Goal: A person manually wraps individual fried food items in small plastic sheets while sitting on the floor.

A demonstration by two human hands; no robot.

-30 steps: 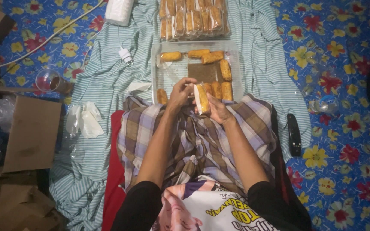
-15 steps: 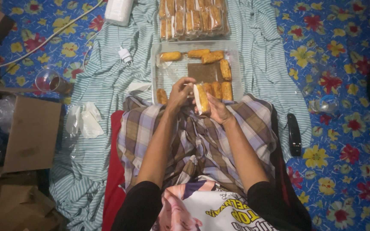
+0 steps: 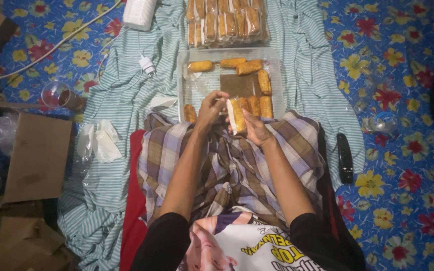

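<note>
I sit on the floor in a checked sarong. My right hand (image 3: 257, 129) holds an oblong golden pastry in a clear wrapper (image 3: 236, 115) upright over my lap. My left hand (image 3: 210, 110) pinches the wrapper's upper end. Just beyond my hands lies a clear tray (image 3: 276, 80) with several unwrapped golden pastries (image 3: 249, 66) around a brown patch. Past the tray, rows of wrapped pastries (image 3: 227, 22) are lined up.
A striped green cloth (image 3: 126, 95) covers a blue flowered mat (image 3: 408, 150). A black stapler-like tool (image 3: 345, 158) lies right of my knee. Left are cardboard boxes (image 3: 36, 155), crumpled plastic bags (image 3: 99, 143), a glass (image 3: 59, 95), a white charger (image 3: 147, 65) and a white box (image 3: 139, 12).
</note>
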